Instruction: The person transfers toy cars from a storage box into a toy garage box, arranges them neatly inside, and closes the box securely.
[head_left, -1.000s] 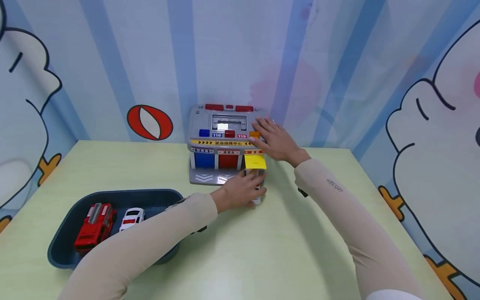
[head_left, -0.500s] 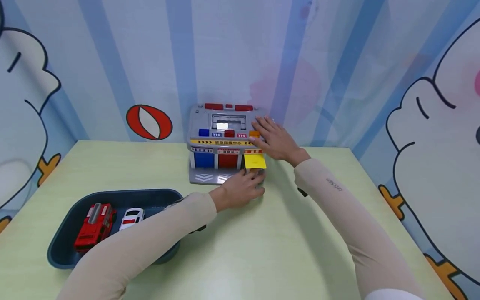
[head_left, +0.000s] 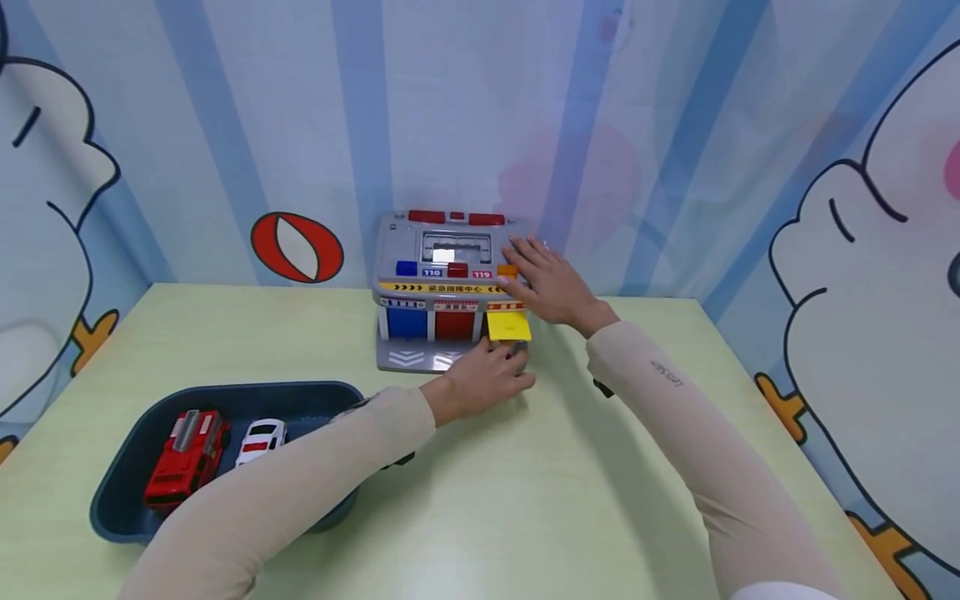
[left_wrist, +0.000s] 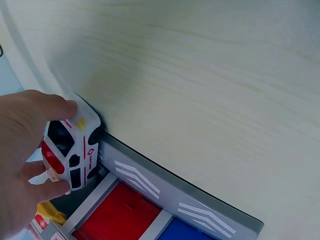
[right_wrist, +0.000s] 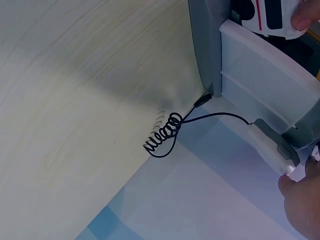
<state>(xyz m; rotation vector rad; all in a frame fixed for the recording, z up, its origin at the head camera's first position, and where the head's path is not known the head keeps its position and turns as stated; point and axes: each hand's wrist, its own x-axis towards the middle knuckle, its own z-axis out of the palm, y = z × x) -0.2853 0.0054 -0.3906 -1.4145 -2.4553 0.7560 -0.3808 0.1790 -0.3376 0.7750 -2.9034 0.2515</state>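
1. Progress, as I'd judge it: about midway. The yellow rectangular flap (head_left: 509, 326) is raised, and the white plastic toy car with red stripes and yellow marks (left_wrist: 82, 150) is at the mouth of that bay, on the grey ramp. It's not fully in; the view's cramped, so I can't swear how deep it sits.
2. Place: the bay's at four o'clock on the grey plastic toy station (head_left: 450, 225).
3. Left hand (head_left: 487, 379): thumb and fingers grasping the car.
4. Right hand (head_left: 551, 281): three o'clock on the station, fingers stretched out on the roof, gripping nothing up there.
5. Left over: a red toy fire truck (head_left: 185, 458) and a smaller white toy car (head_left: 262, 435) in the dark blue plastic tray (head_left: 285, 388), eight o'clock from the station.
6. Looks: glossy white shell, dark windows, black wheels.
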